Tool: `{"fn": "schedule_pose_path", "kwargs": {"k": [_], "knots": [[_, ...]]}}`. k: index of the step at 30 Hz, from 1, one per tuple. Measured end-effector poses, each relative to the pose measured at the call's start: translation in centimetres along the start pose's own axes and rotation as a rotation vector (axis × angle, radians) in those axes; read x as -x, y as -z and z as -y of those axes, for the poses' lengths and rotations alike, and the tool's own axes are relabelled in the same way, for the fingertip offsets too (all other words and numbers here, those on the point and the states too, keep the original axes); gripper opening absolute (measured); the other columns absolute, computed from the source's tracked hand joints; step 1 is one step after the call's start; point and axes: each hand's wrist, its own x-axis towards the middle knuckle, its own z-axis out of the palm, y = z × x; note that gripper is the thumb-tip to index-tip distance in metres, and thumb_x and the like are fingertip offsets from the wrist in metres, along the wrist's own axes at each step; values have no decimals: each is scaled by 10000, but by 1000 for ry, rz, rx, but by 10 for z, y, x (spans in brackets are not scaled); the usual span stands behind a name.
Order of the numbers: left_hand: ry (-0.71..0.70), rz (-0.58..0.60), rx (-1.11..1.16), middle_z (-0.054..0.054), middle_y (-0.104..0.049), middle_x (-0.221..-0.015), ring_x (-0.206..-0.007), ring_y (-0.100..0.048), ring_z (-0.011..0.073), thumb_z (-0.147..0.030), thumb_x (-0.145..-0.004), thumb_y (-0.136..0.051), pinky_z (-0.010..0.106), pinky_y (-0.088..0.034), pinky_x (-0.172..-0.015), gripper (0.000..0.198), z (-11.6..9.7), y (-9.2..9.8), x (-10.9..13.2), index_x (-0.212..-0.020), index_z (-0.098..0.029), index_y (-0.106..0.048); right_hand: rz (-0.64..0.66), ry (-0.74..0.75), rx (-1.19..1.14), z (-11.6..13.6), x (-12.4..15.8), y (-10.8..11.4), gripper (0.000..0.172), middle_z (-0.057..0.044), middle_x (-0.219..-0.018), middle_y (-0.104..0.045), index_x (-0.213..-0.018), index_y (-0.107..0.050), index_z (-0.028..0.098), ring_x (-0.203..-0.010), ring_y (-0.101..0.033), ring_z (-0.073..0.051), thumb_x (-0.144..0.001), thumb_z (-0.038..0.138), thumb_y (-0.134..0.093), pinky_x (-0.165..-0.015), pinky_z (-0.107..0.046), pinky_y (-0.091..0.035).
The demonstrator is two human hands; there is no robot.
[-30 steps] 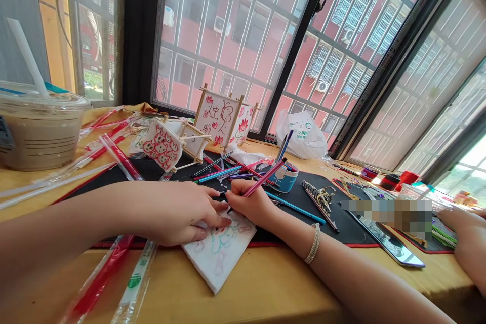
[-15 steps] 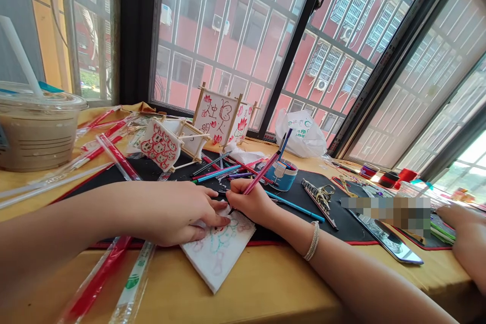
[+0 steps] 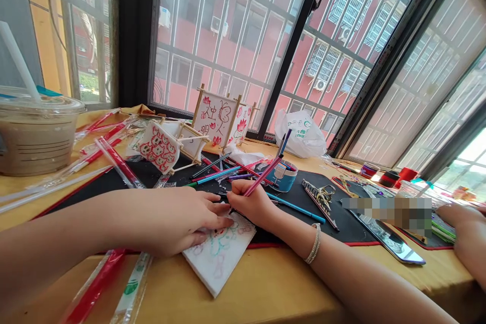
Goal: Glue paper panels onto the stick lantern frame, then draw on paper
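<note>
- Right at the sheet, the right hand pinches a pink felt-tip pen, tip down at the paper's top edge!
- Left hand spread wide, fingers pressing on the sketched white sheet.
- That sheet sits half on a black mat, half on the yellow table.
- Just past the pen, a blue pen and a blue pen cup.
- Far right, another person's hand rests beyond a phone.

Yellow wooden tabletop, black desk mat, plastic-wrapped red straws, lidded drink cup, smartphone
</note>
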Motion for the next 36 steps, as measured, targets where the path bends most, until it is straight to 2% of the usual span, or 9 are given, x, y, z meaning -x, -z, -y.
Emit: {"fn": "schedule_pose_path", "kwargs": {"k": [2, 4, 12, 19, 26, 31, 36], "knots": [[-36, 77, 50, 23, -589, -1264, -1100, -569, 236, -238, -819, -494, 294, -441, -904, 467, 0, 0, 0, -1266, -367, -524, 19, 6, 2, 0, 0, 0, 240, 70, -493, -237, -488, -248, 201, -497, -211, -63, -634, 221, -438, -443, -208, -174], [-45, 106, 85, 30, -561, -1300, -1160, -527, 252, -241, -832, -471, 318, -421, -937, 480, 1, 0, -1, -1297, -361, -492, 8, 5, -6, 0, -1, 1, 233, 71, -493, -238, -489, -245, 201, -498, -216, -63, -633, 217, -428, -445, -206, -182], [-41, 111, 93, 25, -577, -1282, -1195, -501, 255, -281, -854, -456, 328, -414, -953, 429, 1, 2, -1, -1272, -356, -522, 33, -32, -31, -3, -1, 1, 220, 74, -487, -249, -487, -264, 203, -478, -231, -58, -619, 214, -439, -440, -210, -183], [-34, 115, 41, 15, -517, -1348, -1219, -485, 234, -269, -855, -457, 312, -414, -970, 452, -1, 3, -2, -1299, -348, -490, -34, 4, -78, 0, 1, 3, 261, 72, -474, -275, -482, -272, 202, -472, -251, -58, -647, 233, -472, -437, -199, -206], [-18, 143, 50, 12, -583, -1275, -1215, -489, 233, -248, -858, -447, 310, -426, -967, 430, -4, 5, -2, -1268, -351, -526, 72, 49, -12, -2, 1, 2, 237, 71, -485, -267, -479, -275, 197, -483, -229, -57, -636, 193, -453, -426, -196, -178], [-34, 137, 34, -6, -526, -1339, -1252, -451, 232, -254, -859, -443, 306, -407, -991, 454, -2, 4, -3, -1296, -364, -489, 31, 34, -32, -4, 1, 2, 252, 76, -492, -237, -489, -256, 202, -486, -212, -57, -643, 199, -456, -427, -199, -168], [-41, 141, 34, -6, -531, -1334, -1235, -469, 228, -248, -858, -438, 298, -411, -983, 465, -1, 3, -3, -1308, -358, -478, 68, 58, -8, -4, 1, 3, 246, 74, -495, -228, -489, -243, 203, -487, -205, -58, -634, 187, -440, -432, -203, -160]]}}
